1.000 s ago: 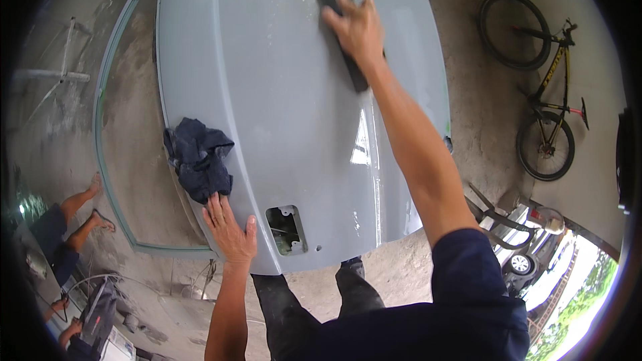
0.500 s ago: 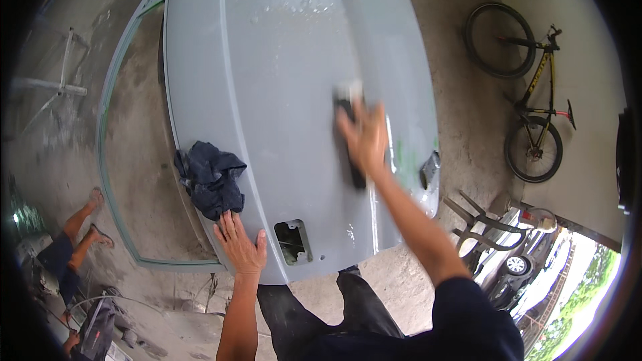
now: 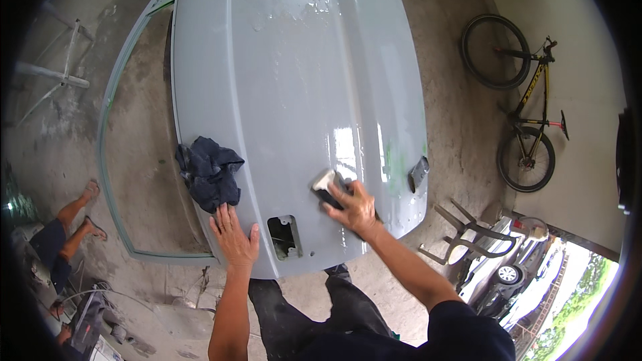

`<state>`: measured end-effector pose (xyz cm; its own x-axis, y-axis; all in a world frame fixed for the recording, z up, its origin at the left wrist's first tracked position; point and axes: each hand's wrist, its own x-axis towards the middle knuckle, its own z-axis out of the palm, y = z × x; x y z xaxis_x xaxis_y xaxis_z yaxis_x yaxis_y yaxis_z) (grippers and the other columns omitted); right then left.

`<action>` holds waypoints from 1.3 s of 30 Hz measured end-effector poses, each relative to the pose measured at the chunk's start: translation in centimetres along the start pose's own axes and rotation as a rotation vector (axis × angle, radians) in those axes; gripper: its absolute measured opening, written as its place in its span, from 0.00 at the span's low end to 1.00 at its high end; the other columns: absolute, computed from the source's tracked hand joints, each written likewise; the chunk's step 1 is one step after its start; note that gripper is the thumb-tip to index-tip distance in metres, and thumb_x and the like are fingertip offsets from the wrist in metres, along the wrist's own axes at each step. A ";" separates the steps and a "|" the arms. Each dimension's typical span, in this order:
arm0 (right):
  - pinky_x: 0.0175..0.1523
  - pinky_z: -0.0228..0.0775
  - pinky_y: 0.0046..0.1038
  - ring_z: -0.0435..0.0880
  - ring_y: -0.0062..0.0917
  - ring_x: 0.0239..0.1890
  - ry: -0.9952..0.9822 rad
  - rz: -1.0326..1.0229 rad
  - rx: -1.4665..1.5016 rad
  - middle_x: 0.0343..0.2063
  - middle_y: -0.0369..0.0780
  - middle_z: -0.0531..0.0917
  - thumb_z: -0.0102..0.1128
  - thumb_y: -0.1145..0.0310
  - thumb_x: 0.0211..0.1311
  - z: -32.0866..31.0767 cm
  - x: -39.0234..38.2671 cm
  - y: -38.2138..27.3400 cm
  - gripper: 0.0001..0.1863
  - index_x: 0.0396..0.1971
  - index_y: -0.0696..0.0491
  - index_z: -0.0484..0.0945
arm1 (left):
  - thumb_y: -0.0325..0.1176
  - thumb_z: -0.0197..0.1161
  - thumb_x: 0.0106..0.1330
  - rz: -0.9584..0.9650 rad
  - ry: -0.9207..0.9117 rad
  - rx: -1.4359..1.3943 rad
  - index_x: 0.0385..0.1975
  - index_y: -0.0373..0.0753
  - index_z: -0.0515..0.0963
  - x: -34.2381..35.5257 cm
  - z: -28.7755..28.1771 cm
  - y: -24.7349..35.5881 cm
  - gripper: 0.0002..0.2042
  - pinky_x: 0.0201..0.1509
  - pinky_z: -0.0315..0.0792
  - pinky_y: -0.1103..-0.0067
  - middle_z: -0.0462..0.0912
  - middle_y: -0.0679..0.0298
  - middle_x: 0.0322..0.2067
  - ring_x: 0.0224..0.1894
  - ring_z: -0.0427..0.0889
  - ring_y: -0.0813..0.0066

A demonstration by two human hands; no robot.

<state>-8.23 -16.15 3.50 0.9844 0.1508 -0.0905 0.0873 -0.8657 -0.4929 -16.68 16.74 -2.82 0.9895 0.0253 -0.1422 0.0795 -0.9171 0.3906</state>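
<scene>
A grey car door [image 3: 287,100] lies flat in front of me, wet and shiny in places. My right hand [image 3: 356,208] grips a dark sanding block [image 3: 326,186] with a pale end. The block rests on the door's lower right part, right of the square handle opening [image 3: 285,237]. My left hand [image 3: 234,237] lies flat on the door's near left part, fingers stretched out. Its fingertips touch a crumpled dark blue cloth [image 3: 209,172]. Near the door's right edge lies a small dark grey folded piece [image 3: 418,174], its kind unclear.
The door's open window frame [image 3: 107,107] extends to the left. A metal stand [image 3: 70,80] is at the far left. Another person's legs [image 3: 77,217] show at the lower left. A bicycle [image 3: 528,103] leans by the right wall, and a chair [image 3: 478,237] stands below it.
My right hand has drawn the sanding block nearer to me and tilted it toward the left. My left hand stays by the cloth. The whole view has shifted slightly.
</scene>
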 end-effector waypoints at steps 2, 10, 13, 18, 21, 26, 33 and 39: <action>0.43 0.87 0.43 0.88 0.42 0.42 -0.014 -0.027 -0.088 0.42 0.45 0.82 0.83 0.49 0.53 -0.3 8.4 -0.4 0.31 0.60 0.37 0.91 | 0.62 0.50 0.79 0.002 -0.010 0.022 0.78 0.24 0.60 -0.2 0.4 -0.3 0.44 0.86 0.41 0.44 0.60 0.41 0.79 0.82 0.56 0.40; 0.51 0.79 0.45 0.85 0.44 0.47 0.322 -0.158 -0.022 0.46 0.48 0.79 0.71 0.48 0.65 1.6 33.8 -1.4 0.27 0.63 0.41 0.87 | 0.61 0.53 0.77 -0.014 -0.001 -0.014 0.78 0.24 0.61 -0.9 1.2 -0.8 0.44 0.86 0.40 0.44 0.60 0.41 0.79 0.83 0.55 0.41; 0.43 0.78 0.46 0.82 0.44 0.39 0.243 -0.168 0.004 0.38 0.47 0.76 0.75 0.54 0.63 2.0 17.7 -2.9 0.24 0.59 0.39 0.88 | 0.60 0.54 0.77 -0.008 -0.013 -0.029 0.77 0.24 0.61 -0.4 0.5 -0.4 0.44 0.86 0.41 0.43 0.62 0.40 0.78 0.82 0.56 0.40; 0.38 0.86 0.37 0.85 0.34 0.37 -0.088 -0.336 -0.007 0.38 0.38 0.78 0.84 0.51 0.50 1.4 3.7 -2.3 0.34 0.63 0.30 0.88 | 0.59 0.58 0.75 -0.006 -0.044 -0.001 0.77 0.25 0.62 -0.1 -0.2 -0.2 0.44 0.86 0.41 0.43 0.63 0.41 0.77 0.81 0.58 0.40; 0.47 0.86 0.41 0.89 0.40 0.46 -0.137 -0.274 -0.130 0.43 0.42 0.83 0.80 0.46 0.52 2.0 17.6 -2.3 0.35 0.64 0.26 0.86 | 0.59 0.55 0.76 -0.019 -0.064 -0.021 0.76 0.24 0.62 -0.4 0.2 -0.4 0.43 0.86 0.42 0.43 0.62 0.38 0.77 0.81 0.57 0.38; 0.54 0.81 0.48 0.87 0.48 0.50 0.373 -0.187 -0.068 0.50 0.50 0.82 0.72 0.46 0.65 2.5 41.6 -4.6 0.27 0.61 0.42 0.87 | 0.60 0.55 0.77 -0.018 -0.020 -0.047 0.76 0.24 0.63 -1.0 1.0 -0.7 0.43 0.86 0.42 0.43 0.62 0.39 0.77 0.81 0.57 0.39; 0.42 0.84 0.44 0.87 0.44 0.43 -0.015 0.051 -0.051 0.44 0.49 0.82 0.80 0.51 0.59 3.1 8.6 -5.4 0.31 0.64 0.37 0.87 | 0.59 0.54 0.78 -0.005 -0.053 -0.037 0.76 0.25 0.62 0.0 -0.1 -0.1 0.42 0.86 0.41 0.43 0.61 0.39 0.77 0.82 0.56 0.40; 0.48 0.84 0.45 0.87 0.44 0.46 -0.119 -0.096 -0.098 0.45 0.46 0.81 0.78 0.46 0.59 1.6 19.0 -5.0 0.34 0.66 0.35 0.85 | 0.59 0.55 0.77 -0.015 -0.045 -0.037 0.76 0.26 0.64 -0.2 -0.1 -0.2 0.42 0.85 0.43 0.42 0.63 0.42 0.77 0.81 0.58 0.41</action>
<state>9.82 -8.17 2.90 0.9463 0.2855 -0.1520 0.2002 -0.8862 -0.4177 -16.83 16.91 -2.79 0.9818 0.0207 -0.1886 0.1000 -0.9013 0.4215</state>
